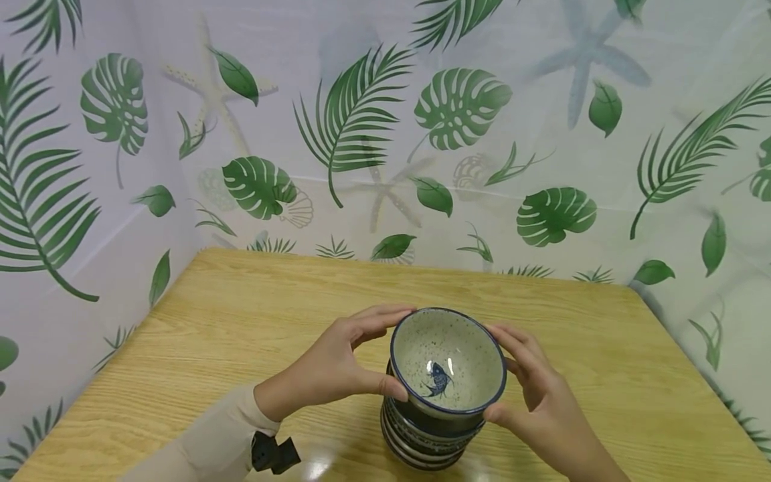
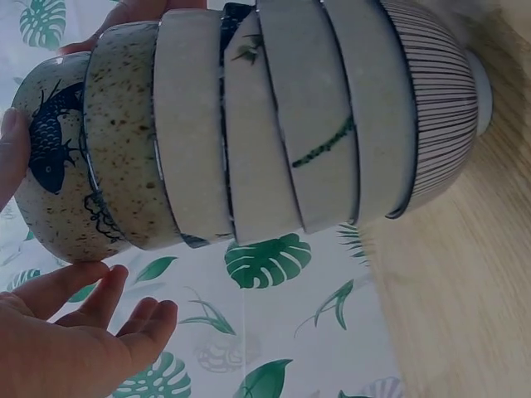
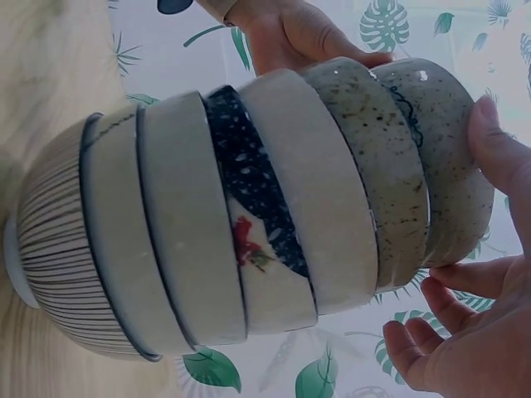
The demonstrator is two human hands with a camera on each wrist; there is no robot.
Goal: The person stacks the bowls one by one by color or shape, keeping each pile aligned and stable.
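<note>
A speckled bowl (image 1: 470, 355) with a blue rim and a blue fish inside sits at the top of a stack of bowls. My left hand (image 1: 337, 371) grips its left side, thumb near the front rim and fingers toward the far side. On the opposite side my right hand (image 1: 542, 395) holds the same bowl between thumb and fingers. Below it, the left wrist view shows another speckled bowl (image 2: 120, 141), several pale bowls and a striped bowl (image 2: 440, 116) at the bottom. A dark blue patterned bowl with a red flower (image 3: 257, 166) shows in the right wrist view.
The stack stands on a wood-grain table (image 1: 253, 314), near the front. Behind and beside the table hangs a white cloth (image 1: 373, 40) printed with green leaves and starfish. A small black device (image 1: 274, 453) is on the left sleeve.
</note>
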